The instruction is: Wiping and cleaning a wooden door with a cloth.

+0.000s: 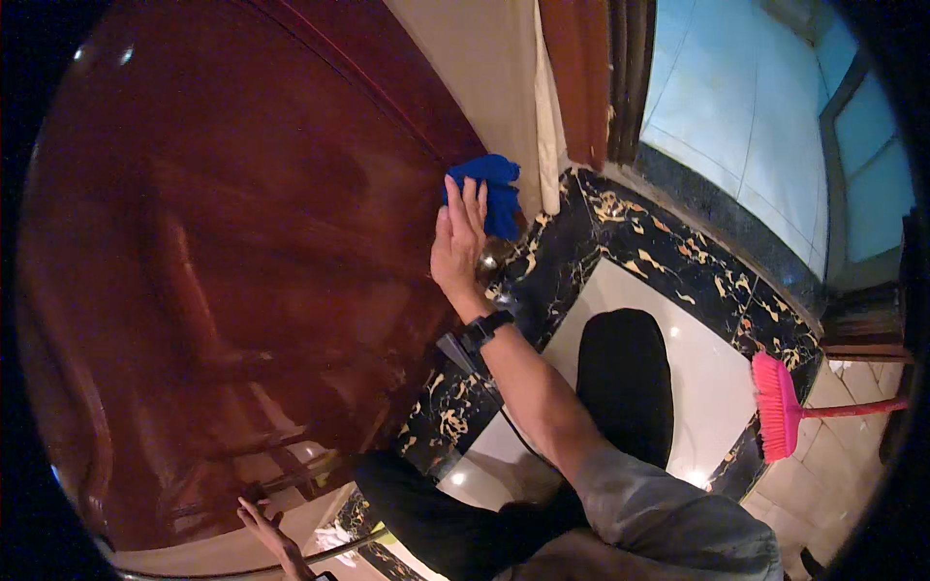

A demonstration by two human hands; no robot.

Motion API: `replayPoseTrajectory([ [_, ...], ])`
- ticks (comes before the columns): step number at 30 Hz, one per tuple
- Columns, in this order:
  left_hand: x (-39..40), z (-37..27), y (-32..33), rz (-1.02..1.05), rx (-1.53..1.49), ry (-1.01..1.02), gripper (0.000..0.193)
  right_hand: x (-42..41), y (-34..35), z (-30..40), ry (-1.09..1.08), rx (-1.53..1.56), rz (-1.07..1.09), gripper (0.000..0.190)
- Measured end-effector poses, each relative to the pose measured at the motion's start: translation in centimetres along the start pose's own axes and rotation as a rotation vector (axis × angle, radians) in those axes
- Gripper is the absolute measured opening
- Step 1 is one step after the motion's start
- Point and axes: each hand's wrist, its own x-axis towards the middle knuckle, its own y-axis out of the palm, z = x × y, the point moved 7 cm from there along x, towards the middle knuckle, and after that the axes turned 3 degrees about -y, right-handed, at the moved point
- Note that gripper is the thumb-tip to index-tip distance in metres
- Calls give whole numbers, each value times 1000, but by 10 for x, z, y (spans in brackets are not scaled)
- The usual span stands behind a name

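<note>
My right hand [458,250] presses a blue cloth [498,192] against the edge of a large glossy reddish-brown wooden panel [305,218], probably a door. Its fingers lie extended over the cloth, and part of the cloth sticks out past them. A black band [487,328] circles that wrist. At the lower left, my left hand [269,526] has its fingers apart and holds nothing. It is near the panel's lower border; whether it touches the panel I cannot tell. A shiny rounded metal piece [488,258] sits beside my right hand.
A pink broom [781,410] stands at the right. Black patterned stone [654,250] borders pale floor tiles [705,370] around my bent knees. A metal pole [345,546] and crumpled white material [333,539] lie lower left. A dark door frame [628,80] rises above.
</note>
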Motion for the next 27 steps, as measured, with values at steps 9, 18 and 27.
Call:
replayPoseTrajectory([
  [9,5,16,-1,30,-131,-95,50,150,11,177,-558,56,-93,41],
  [18,-1,6,7,74,-207,-27,39,201,5,242,-648,35,-155,48],
  [27,-16,-21,11,-105,-160,12,44,75,-2,51,-156,-130,38,64],
])
